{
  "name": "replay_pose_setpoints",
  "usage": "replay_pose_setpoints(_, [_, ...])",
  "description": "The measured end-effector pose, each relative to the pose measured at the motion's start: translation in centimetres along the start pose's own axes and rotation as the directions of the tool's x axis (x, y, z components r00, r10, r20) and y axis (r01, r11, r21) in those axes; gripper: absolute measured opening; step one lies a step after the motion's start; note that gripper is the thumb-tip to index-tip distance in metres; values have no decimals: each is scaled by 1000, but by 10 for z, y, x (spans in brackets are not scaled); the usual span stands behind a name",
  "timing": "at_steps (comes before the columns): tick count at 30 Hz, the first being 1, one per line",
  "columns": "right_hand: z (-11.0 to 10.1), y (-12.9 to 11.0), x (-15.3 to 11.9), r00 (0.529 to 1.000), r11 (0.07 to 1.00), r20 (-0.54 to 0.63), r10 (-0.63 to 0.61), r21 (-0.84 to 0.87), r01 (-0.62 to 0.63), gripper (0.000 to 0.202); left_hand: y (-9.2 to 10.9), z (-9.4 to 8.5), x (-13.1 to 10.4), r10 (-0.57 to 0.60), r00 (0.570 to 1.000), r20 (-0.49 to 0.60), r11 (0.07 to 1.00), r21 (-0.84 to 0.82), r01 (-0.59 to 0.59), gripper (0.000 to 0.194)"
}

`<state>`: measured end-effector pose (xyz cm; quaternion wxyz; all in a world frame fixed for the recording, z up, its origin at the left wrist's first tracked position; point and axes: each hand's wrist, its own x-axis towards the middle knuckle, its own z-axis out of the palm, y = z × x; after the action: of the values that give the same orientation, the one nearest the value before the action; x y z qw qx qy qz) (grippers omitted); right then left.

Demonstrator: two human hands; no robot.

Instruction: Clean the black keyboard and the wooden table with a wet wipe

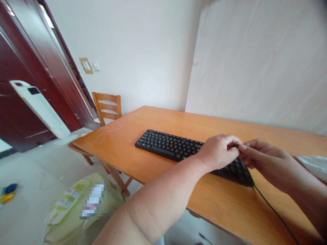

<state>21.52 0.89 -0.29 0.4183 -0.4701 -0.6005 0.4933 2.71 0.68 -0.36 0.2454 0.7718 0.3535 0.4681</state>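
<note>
A black keyboard (pixel 166 144) lies across the wooden table (pixel 127 136), its right part partly covered by my hands. Over that end, my left hand (pixel 219 151) is closed in a pinch, thumb and forefinger together. My right hand (pixel 265 156) meets it fingertip to fingertip, also pinching. A small dark bit shows between the fingers, too hidden to name. From the keyboard's near right corner a black cable (pixel 274 207) runs down toward the bottom edge of the view.
White thread (pixel 102 134) lies on the table's left end, near a wooden chair (pixel 108 107). Below on the left is a pale green covered seat (pixel 107 187) with a packet on it. A small cable end (pixel 203 235) shows beneath the table edge. Walls stand behind.
</note>
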Motion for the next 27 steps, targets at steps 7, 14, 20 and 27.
replay_pose_setpoints(7, [-3,1,2,1000,995,-18,20,98,-18,23,-2,1,0,14,1000,-17,999,-52,-15,15])
replay_pose_setpoints(14, [-2,-4,0,1000,994,-1,1,107,-1,28,-4,2,0,-18,1000,-25,988,-155,13,13])
replay_pose_setpoints(20, [1,-4,-3,995,992,6,-103,-66,103,35,-3,0,0,-137,989,-63,957,-265,116,17])
replay_pose_setpoints(27, [10,-10,-4,994,995,26,-104,-6,104,42,-2,-5,0,-277,960,35,838,-480,259,30])
